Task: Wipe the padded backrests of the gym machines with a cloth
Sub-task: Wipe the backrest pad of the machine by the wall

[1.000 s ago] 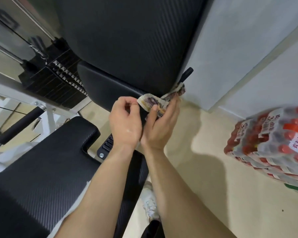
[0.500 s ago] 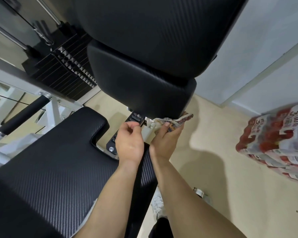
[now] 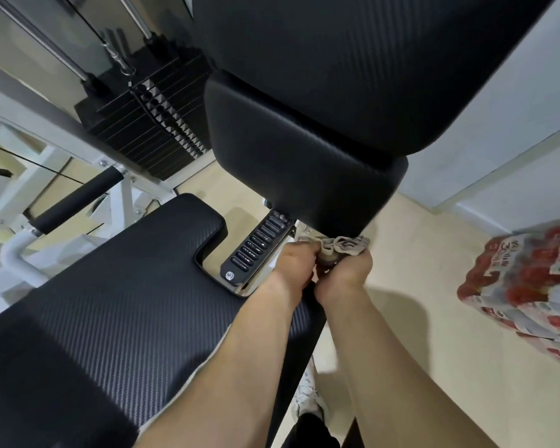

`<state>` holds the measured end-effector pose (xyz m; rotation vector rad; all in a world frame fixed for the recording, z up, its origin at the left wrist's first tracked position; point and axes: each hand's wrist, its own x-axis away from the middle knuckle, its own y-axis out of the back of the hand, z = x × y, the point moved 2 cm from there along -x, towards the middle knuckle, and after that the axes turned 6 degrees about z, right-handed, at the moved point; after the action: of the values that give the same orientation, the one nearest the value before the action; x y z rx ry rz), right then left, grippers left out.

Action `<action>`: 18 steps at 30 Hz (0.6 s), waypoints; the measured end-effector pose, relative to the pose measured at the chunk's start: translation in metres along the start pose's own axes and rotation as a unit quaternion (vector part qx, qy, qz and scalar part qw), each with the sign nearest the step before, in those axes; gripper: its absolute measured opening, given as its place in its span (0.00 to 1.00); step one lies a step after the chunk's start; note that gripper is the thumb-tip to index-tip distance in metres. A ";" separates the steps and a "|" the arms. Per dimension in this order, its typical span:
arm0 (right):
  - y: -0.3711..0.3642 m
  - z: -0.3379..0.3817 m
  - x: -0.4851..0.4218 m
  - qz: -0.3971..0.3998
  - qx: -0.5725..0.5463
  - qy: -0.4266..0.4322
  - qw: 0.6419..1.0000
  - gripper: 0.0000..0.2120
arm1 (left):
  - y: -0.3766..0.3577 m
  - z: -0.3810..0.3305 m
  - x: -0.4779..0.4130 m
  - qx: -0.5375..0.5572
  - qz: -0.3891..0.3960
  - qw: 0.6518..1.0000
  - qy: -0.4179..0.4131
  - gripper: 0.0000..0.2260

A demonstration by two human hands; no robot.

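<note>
Your left hand (image 3: 294,266) and right hand (image 3: 348,273) both close around a bunched cloth (image 3: 342,248), just under the black padded backrest (image 3: 298,163). Your fingers curl away, hidden. The backrest's top is cut off.

Bare left hand (image 3: 293,265) and right hand (image 3: 345,274), forearms unsleeved; white patterned sneaker (image 3: 307,397) below, dark trouser leg (image 3: 311,431) beside.
</note>
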<state>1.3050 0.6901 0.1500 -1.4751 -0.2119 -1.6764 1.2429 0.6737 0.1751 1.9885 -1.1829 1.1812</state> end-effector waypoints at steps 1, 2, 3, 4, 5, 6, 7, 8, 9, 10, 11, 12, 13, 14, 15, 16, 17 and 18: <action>0.004 0.001 -0.002 -0.005 0.011 -0.007 1.000 0.21 | 0.000 0.000 -0.002 -0.017 -0.010 1.000 -0.005 0.07; 0.005 0.001 -0.005 0.000 0.001 -0.012 1.000 0.20 | 0.000 -0.001 -0.004 -0.021 -0.015 1.000 -0.009 0.07; 0.005 0.001 -0.006 0.011 -0.025 -0.021 0.999 0.20 | 0.000 -0.001 -0.006 -0.027 -0.016 0.999 -0.014 0.07; 0.004 0.001 -0.004 0.020 -0.047 -0.031 0.998 0.20 | 0.001 -0.002 -0.009 -0.037 -0.018 0.999 -0.020 0.08; 0.003 -0.001 -0.005 0.021 -0.057 -0.041 0.997 0.20 | 0.002 -0.004 -0.011 -0.049 -0.020 0.998 -0.031 0.08; 0.002 -0.002 -0.005 0.015 -0.057 -0.051 0.997 0.20 | 0.002 -0.008 -0.012 -0.060 -0.018 0.997 -0.041 0.07; 0.000 -0.002 -0.003 0.008 -0.050 -0.057 0.997 0.20 | 0.003 -0.012 -0.012 -0.065 -0.016 0.997 -0.047 0.07; 0.000 -0.002 -0.002 -0.002 -0.037 -0.054 0.998 0.19 | 0.004 -0.016 -0.012 -0.066 -0.013 0.997 -0.046 0.07; -0.001 -0.001 -0.001 -0.009 -0.025 -0.041 0.999 0.18 | 0.005 -0.019 -0.015 -0.070 -0.012 0.997 -0.042 0.07; 0.000 0.000 0.001 -0.019 -0.017 -0.028 0.999 0.16 | 0.005 -0.020 -0.017 -0.078 -0.010 0.996 -0.034 0.07; 0.000 0.001 0.003 -0.029 -0.008 -0.014 0.999 0.14 | 0.005 -0.021 -0.018 -0.083 -0.011 0.996 -0.028 0.06; 0.002 0.001 0.002 -0.044 0.006 -0.006 0.999 0.12 | 0.004 -0.020 -0.019 -0.088 -0.012 0.996 -0.024 0.05; 0.005 -0.001 -0.001 -0.055 0.020 -0.003 0.998 0.10 | 0.004 -0.019 -0.020 -0.090 -0.014 0.996 -0.018 0.04; 0.006 -0.002 -0.004 -0.058 0.033 -0.007 0.998 0.10 | 0.004 -0.015 -0.021 -0.090 -0.019 0.996 -0.015 0.05; 0.007 -0.007 -0.010 -0.057 0.046 -0.019 0.997 0.12 | 0.005 -0.011 -0.023 -0.094 -0.022 0.995 -0.015 0.09; 0.006 -0.012 -0.016 -0.051 0.054 -0.034 0.997 0.15 | 0.006 -0.008 -0.027 -0.103 -0.027 0.994 -0.022 0.11; 0.001 -0.017 -0.020 -0.040 0.056 -0.050 0.996 0.17 | 0.009 -0.006 -0.029 -0.112 -0.037 0.992 -0.033 0.12; -0.004 -0.023 -0.024 -0.037 0.059 -0.058 0.996 0.18 | 0.013 -0.006 -0.032 -0.114 -0.053 0.991 -0.043 0.11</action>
<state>1.2837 0.6901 0.1245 -1.4937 -0.4268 -1.6091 1.2211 0.6856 0.1503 1.9188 -1.1806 0.8740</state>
